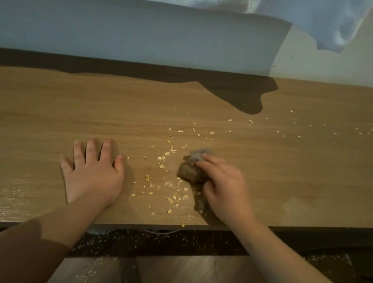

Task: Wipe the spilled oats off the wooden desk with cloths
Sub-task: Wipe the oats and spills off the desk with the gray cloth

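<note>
Your right hand (pixel 225 183) grips cloth (pixel 191 170), herding oats (pixel 174 196) toward desk (pixel 32 110) front edge; left hand (pixel 95 170) flat, fingers spread, bracing

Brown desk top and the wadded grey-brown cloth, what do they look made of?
The brown desk top looks like wood or wood-look laminate: straight grain lines, smooth, faint sheen. The wadded grey-brown cloth looks like soft fuzzy fabric, perhaps microfibre.
</note>
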